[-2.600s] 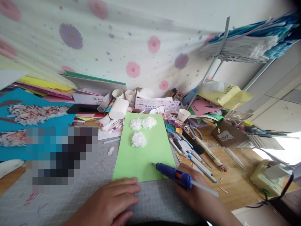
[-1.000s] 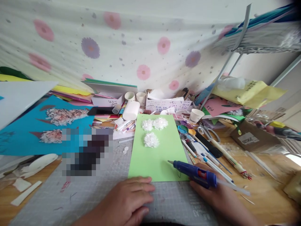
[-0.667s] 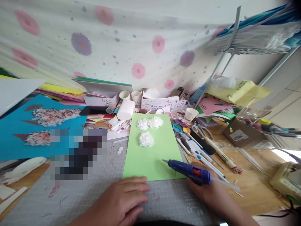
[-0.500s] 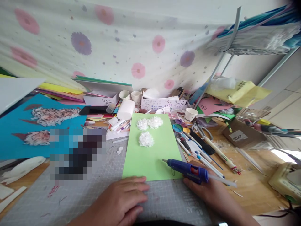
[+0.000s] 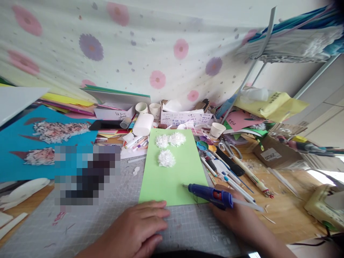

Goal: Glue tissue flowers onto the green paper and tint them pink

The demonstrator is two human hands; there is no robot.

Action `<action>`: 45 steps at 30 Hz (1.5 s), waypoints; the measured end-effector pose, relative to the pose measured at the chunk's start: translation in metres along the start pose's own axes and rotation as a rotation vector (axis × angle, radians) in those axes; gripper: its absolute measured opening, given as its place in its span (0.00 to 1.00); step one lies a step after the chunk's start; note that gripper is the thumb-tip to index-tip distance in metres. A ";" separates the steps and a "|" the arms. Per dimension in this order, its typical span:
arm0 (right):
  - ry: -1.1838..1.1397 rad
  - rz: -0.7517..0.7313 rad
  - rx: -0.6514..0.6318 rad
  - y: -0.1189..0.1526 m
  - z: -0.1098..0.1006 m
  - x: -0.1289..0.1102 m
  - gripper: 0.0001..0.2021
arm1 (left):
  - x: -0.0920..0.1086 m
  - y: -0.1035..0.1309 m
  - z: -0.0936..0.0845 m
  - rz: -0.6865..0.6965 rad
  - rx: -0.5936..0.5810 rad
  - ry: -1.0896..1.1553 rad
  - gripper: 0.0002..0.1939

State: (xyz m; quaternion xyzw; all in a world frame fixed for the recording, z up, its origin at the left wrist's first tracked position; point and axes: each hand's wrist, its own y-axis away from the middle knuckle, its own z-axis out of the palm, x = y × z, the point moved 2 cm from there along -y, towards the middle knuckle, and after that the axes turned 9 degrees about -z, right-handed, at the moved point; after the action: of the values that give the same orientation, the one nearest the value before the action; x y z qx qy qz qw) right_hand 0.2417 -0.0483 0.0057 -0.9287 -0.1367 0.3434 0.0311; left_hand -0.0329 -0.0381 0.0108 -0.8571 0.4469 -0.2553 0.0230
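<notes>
A light green sheet (image 5: 163, 184) lies on the grey cutting mat (image 5: 188, 233), with three white ruffled paper flowers (image 5: 166, 158) on its upper half. My left hand (image 5: 142, 227) rests flat at the sheet's lower left edge, fingers extended and holding nothing. Wrapped around the handle of a blue glue gun (image 5: 211, 195), my right hand (image 5: 231, 215) is at the lower right corner. The gun's metal tip points left, over the sheet's lower right part, and a clear glue stick sticks out of its back.
Pens, scissors (image 5: 233, 148) and paint pots lie right of the sheet. Paper cups (image 5: 217, 129) and boxes stand behind it. At the left are a blue sheet (image 5: 16, 139) with ruffled paper shapes and a blurred-out patch. A cardboard box (image 5: 276, 154) stands at right.
My right hand and the glue gun have shifted slightly left and down. My left hand stays nearly in place, and the whole view has moved a little.
</notes>
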 end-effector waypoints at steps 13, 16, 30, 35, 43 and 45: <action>-0.010 0.050 0.029 0.000 0.001 0.005 0.07 | -0.002 0.001 0.003 -0.016 -0.024 -0.021 0.08; 0.001 0.023 0.041 0.001 0.000 0.005 0.06 | -0.002 0.000 0.003 -0.021 -0.029 -0.014 0.09; 0.077 0.058 0.041 0.001 0.002 0.008 0.05 | -0.002 0.002 0.003 -0.022 -0.047 -0.005 0.08; 0.089 0.042 0.032 0.002 0.001 0.006 0.06 | 0.000 0.001 0.002 -0.023 -0.037 -0.006 0.09; 0.076 0.028 0.025 0.001 0.002 0.006 0.05 | 0.000 0.000 0.001 -0.030 -0.016 0.024 0.08; 0.082 0.026 0.011 0.002 0.002 0.007 0.05 | -0.001 0.000 0.002 -0.030 -0.011 0.027 0.08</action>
State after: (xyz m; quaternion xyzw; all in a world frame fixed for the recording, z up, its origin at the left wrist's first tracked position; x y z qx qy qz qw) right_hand 0.2459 -0.0482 -0.0010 -0.9435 -0.1214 0.3062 0.0371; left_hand -0.0324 -0.0378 0.0091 -0.8601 0.4359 -0.2648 0.0084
